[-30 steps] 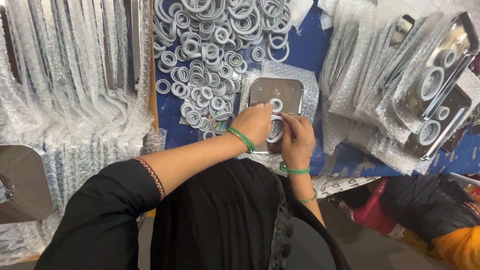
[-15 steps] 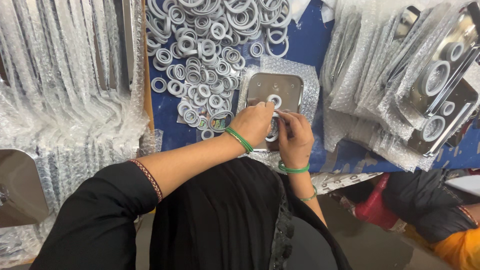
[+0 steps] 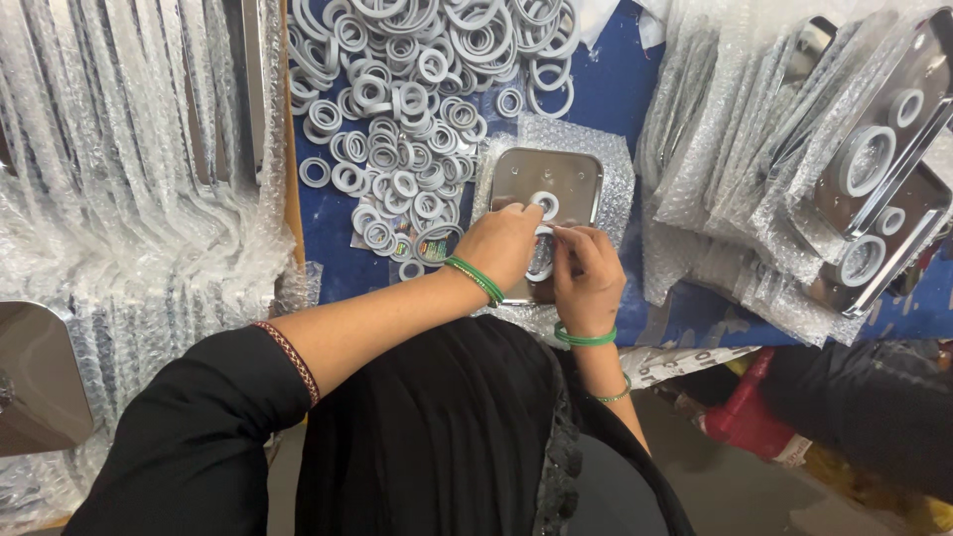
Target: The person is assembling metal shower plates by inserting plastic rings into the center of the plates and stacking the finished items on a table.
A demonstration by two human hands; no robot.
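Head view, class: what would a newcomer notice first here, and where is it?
First, the heap of grey rings on the blue table, top centre. Just below it, the left hand and right hand meet over a shiny metal plate lying on bubble wrap. Wrapped plates bearing rings are stacked at right.

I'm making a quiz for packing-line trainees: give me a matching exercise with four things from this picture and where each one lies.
Things:
1. pile of grey rings
2. square metal plate
3. bubble-wrapped plates
4. green bangles

Places:
A. stacked at the right edge
B. on the left wrist
C. heaped on the blue table top, above the hands
D. on a bubble-wrap sheet, under both hands

Pairs: 1-C, 2-D, 3-A, 4-B
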